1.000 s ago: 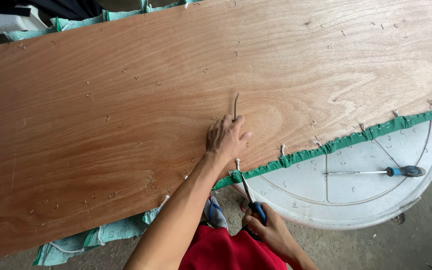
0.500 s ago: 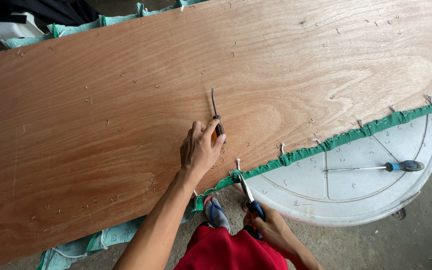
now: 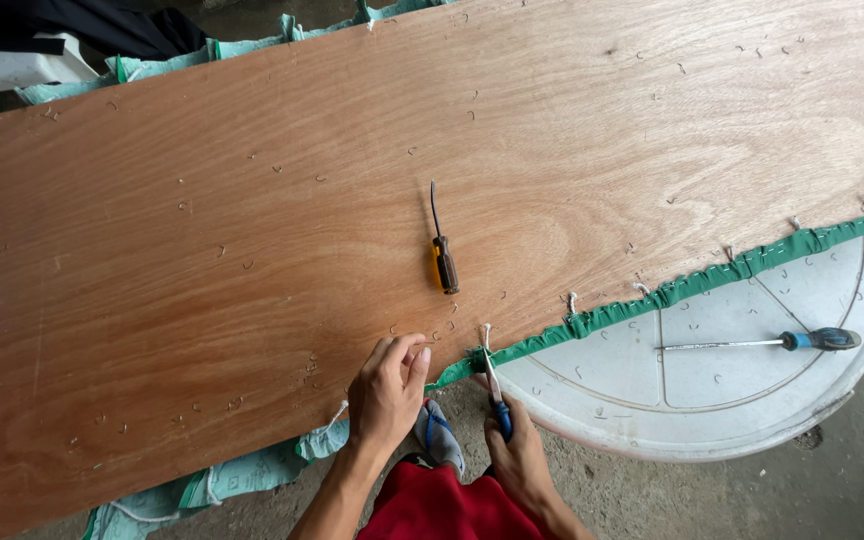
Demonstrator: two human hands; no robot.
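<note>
Released since a moment ago, the orange-handled screwdriver [image 3: 443,256] lies mid-frame on smooth plywood [image 3: 202,250]; my left hand [image 3: 389,395] rests loosely curled, my right hand [image 3: 517,460] grips blue-handled pliers [image 3: 495,392] at the green fabric edge [image 3: 652,298].

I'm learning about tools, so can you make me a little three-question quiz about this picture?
1. True or false: the orange screwdriver lies on the board, with no hand on it.
2. Which hand holds the blue tool? A) left hand B) right hand
3. What colour is the cloth along the board's edge?

Key: 1 true; 2 B; 3 green.
</note>
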